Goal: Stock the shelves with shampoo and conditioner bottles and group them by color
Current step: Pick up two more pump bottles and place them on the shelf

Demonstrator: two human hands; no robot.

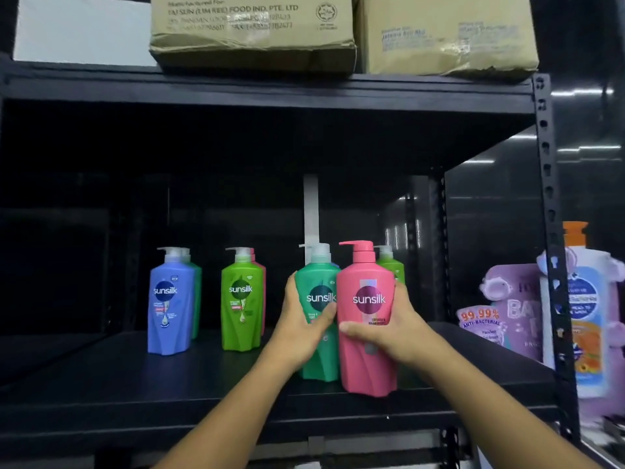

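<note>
Teal bottle (319, 292) is gripped by L hand (301, 330), pink bottle (367, 289) by R hand (395, 330) — both upright, side by side at the shelf (101, 384) front-right. Blue bottle (169, 306) and green bottle (240, 299) are stood further left.

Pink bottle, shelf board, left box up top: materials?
Pink bottle: glossy opaque plastic, by its sheen and moulded pump. Shelf: probably dark painted metal, given the punched uprights; the board itself is unclear. Box: brown cardboard, matte, creased and dented.
</note>
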